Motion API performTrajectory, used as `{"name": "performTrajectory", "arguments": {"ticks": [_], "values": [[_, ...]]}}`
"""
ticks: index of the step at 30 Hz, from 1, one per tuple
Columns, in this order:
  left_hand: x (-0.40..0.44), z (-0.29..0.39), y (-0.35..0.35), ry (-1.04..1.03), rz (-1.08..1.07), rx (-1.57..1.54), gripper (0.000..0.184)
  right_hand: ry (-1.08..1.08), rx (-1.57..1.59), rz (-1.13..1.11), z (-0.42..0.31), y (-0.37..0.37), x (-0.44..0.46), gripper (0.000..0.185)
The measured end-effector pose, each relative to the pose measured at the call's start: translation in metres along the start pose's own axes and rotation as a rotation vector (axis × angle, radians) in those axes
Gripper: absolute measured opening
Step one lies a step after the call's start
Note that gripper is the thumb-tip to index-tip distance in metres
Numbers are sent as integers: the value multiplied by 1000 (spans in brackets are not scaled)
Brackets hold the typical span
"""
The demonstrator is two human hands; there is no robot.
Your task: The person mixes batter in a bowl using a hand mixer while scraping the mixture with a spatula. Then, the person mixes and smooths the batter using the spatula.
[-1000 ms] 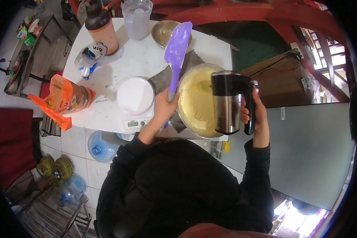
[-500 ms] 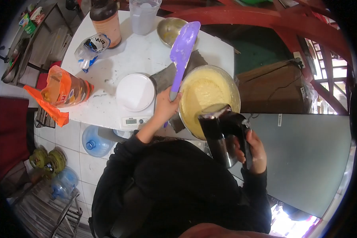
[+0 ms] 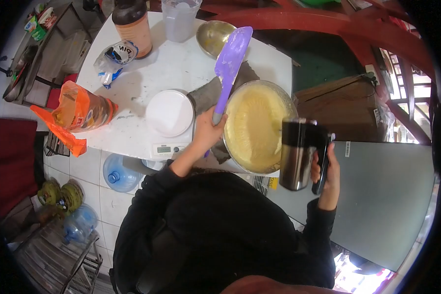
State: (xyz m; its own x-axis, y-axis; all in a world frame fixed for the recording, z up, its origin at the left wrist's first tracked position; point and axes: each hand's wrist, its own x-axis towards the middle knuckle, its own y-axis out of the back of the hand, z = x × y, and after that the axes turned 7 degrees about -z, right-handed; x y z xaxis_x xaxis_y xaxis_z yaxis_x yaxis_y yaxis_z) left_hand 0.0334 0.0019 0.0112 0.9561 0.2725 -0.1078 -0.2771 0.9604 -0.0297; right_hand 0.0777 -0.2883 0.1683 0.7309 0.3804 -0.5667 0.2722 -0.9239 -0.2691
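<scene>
A bowl [image 3: 225, 147] of pale yellow batter [image 3: 255, 127] stands at the table's near right edge. My left hand [image 3: 208, 131] is closed round the grey handle end of a purple spatula [image 3: 232, 56] at the bowl's left rim. The spatula's smeared blade points up and away from me. My right hand [image 3: 328, 171] grips the black handle of a black and silver hand mixer [image 3: 298, 154], held at the bowl's right rim. Its beaters are mostly hidden. Left of my left hand is a white kitchen scale [image 3: 169, 117].
Behind the bowl lies a small metal bowl [image 3: 213, 38], near a clear plastic jug [image 3: 180, 22] and a brown bottle [image 3: 132, 29]. A crumpled plastic packet [image 3: 113, 61] and an open orange bag [image 3: 85, 112] occupy the left side. A grey panel [image 3: 377, 196] stretches out on the right.
The hand mixer has moved right, from over the batter to the bowl's right rim, and has turned more upright in view. My left hand and the spatula stay nearly in place.
</scene>
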Motion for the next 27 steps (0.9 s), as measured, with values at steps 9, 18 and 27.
{"name": "performTrajectory", "arguments": {"ticks": [9, 18, 27], "values": [[-2, 4, 0, 0, 3, 12, 22, -124, -59, -130, 14, -49, -12, 46], [-2, 3, 1, 18, -9, 1, 25, 4, -23, -100, 12, -22, 22, 50], [-2, 4, 0, 49, -15, -44, 28, -65, -208, -37, 20, -33, -37, 43]]}}
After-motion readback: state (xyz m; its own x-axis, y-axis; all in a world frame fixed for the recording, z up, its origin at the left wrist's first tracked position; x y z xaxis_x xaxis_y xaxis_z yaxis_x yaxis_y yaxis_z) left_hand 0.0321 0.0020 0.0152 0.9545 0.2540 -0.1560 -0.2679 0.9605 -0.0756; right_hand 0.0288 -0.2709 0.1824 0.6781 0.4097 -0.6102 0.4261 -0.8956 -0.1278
